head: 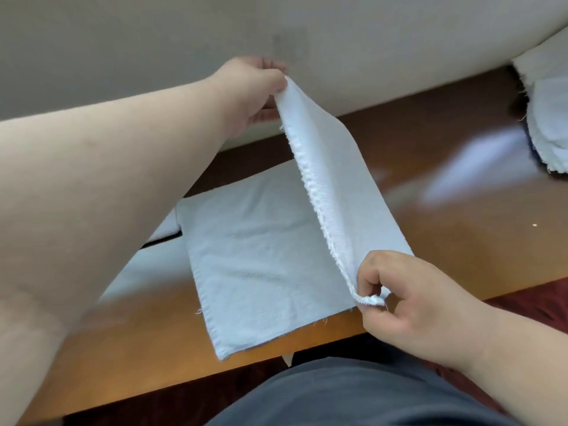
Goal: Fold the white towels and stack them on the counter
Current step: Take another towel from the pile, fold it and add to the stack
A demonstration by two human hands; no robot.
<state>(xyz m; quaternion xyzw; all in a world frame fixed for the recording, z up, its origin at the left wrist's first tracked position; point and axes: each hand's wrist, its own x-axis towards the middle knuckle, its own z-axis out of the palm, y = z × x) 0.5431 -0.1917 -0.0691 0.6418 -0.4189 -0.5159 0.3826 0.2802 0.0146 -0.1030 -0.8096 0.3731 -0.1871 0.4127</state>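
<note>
A white towel (pixel 261 256) lies on the wooden counter (pixel 430 216), its right edge lifted into a standing flap. My left hand (pixel 255 87) pinches the far corner of that raised edge, up near the wall. The near corner is pinched by my right hand (pixel 399 299) just above the counter's front edge. The left part of the towel stays flat on the wood. More white cloth (pixel 147 265) lies under my left forearm, partly hidden.
A pile of white towels (pixel 550 112) sits at the far right of the counter against the pale wall (pixel 153 41). Dark red floor (pixel 538 305) shows beyond the counter's front edge. My dark trousers fill the bottom of the view.
</note>
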